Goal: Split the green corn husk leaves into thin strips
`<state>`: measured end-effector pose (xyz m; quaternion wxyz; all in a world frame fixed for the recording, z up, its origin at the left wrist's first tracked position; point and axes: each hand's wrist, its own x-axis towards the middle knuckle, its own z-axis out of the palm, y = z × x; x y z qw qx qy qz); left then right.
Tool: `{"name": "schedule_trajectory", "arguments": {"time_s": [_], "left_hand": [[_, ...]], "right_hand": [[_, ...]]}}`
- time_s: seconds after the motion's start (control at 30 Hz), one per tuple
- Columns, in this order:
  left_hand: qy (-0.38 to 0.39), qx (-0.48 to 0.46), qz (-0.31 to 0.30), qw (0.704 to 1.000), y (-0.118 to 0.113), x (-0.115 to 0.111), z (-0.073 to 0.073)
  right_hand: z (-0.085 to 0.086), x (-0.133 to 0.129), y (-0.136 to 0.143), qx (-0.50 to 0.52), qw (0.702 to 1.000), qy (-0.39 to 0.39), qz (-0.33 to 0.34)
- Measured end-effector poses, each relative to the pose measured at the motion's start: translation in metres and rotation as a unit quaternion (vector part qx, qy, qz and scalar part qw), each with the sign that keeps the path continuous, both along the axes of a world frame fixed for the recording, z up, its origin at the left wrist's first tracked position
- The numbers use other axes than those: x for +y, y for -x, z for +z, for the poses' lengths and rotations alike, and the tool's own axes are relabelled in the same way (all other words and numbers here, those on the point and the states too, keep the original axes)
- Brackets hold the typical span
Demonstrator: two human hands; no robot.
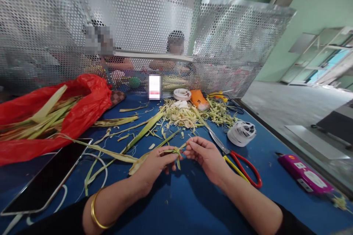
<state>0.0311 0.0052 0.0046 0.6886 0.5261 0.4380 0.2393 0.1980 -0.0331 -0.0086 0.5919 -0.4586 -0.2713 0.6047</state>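
Pinching from both sides in the head view, the left hand (160,159) grips a knotted green strip (177,151), probably corn husk, between thumb and fingers, while the right hand (204,156) has its fingertips closed on the strip's end, over the blue table (171,205); from the strip, a pile of husk scraps (183,114) lies at 12 o'clock, the red-and-yellow-handled scissors (226,151) at 3 beside the right hand, a purple packet (307,176) farther out just past 3, and a red plastic bag (95,88) of long leaves (46,114) at 10
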Motion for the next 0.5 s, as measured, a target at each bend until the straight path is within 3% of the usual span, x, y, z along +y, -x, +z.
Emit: {"name": "schedule_trajectory", "arguments": {"time_s": [0.2,0.27,0.33,0.37,0.4,0.47,0.5], "left_hand": [[0.028,-0.003,0.011,1.000,0.000,0.004,-0.002],[0.034,-0.004,0.010,0.999,0.001,0.005,-0.004],[0.035,-0.005,0.017,0.999,0.003,0.007,-0.005],[0.032,-0.005,0.020,0.999,0.003,0.008,-0.005],[0.030,-0.005,0.023,0.999,0.004,0.009,-0.005],[0.025,-0.002,0.033,0.999,0.006,0.010,-0.004],[0.026,0.000,0.040,0.999,0.007,0.010,-0.004]], "right_hand": [[-0.011,0.002,0.000,-0.045,0.999,0.015,0.021],[-0.011,0.007,-0.006,-0.091,0.996,0.005,-0.016],[-0.006,0.010,-0.019,-0.200,0.977,-0.015,-0.075],[-0.002,0.010,-0.027,-0.282,0.954,-0.027,-0.096],[0.003,0.007,-0.035,-0.392,0.914,-0.042,-0.100],[0.009,-0.006,-0.053,-0.633,0.770,-0.071,-0.039],[0.010,-0.016,-0.061,-0.718,0.694,-0.051,-0.023]]}}
